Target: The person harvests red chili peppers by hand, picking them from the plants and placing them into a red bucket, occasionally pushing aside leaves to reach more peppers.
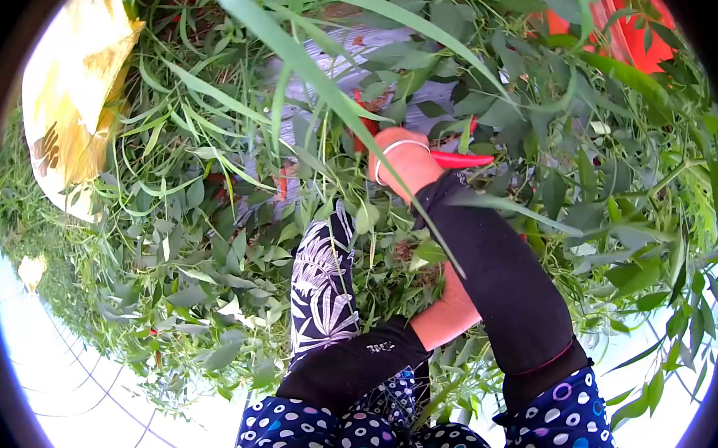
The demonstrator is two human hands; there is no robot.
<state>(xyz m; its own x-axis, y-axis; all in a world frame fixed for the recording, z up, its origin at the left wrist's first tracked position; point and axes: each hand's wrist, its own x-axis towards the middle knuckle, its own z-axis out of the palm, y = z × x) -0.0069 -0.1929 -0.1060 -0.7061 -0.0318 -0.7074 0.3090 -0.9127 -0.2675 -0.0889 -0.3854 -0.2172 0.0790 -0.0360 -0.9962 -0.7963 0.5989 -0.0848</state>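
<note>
My right hand [404,162], with a white band round its wrist and a black sleeve behind it, reaches down into leafy pepper plants; its fingers are hidden on the far side. Close beside the wrist a long red chili pepper [466,160] sticks out to the right. Another red patch [367,131] shows among leaves at the hand's far edge. My left hand [448,310] crosses under my right forearm, low among the stems, and its fingers are covered by that arm. A red chili pepper [283,184] hangs to the left.
A bright yellow sack [77,100] stands at the left. In the upper right is an orange-red container [635,24], partly behind leaves. Silvery ground sheeting [320,73] shows between the plants. Long grass blades cross close before the camera. My patterned trouser leg [323,282] is among the foliage.
</note>
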